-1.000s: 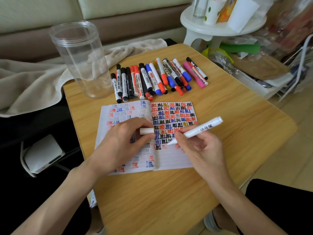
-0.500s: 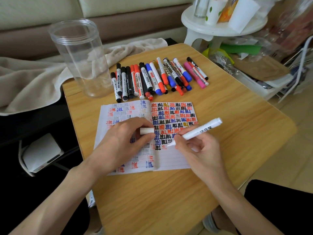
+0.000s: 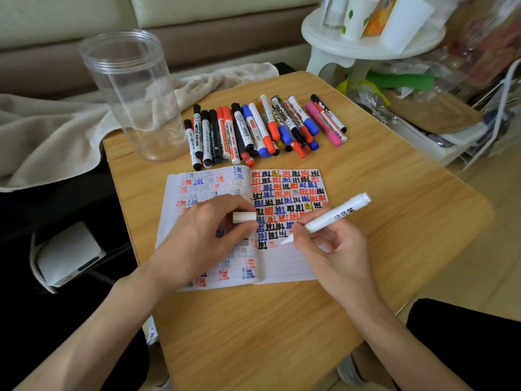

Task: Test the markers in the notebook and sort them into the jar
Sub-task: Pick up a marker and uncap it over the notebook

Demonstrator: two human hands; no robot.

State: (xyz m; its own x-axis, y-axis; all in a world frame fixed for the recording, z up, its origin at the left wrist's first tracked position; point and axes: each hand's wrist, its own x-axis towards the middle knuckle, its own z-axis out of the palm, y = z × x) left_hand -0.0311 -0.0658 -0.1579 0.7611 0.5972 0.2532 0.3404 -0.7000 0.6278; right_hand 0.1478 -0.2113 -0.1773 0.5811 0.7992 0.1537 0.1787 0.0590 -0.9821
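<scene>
On the notebook (image 3: 284, 266): right hand (image 3: 335, 258) grips white marker (image 3: 329, 218), tip at page; left hand (image 3: 203, 238) pinches cap (image 3: 244, 217)

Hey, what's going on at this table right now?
A person is testing a white marker in the open notebook. The right hand holds it, tip down at the right page below rows of coloured test marks. The left hand pinches the white cap and rests on the notebook. The other markers lie in a row behind it, and the clear jar beside them holds none yet.
</scene>
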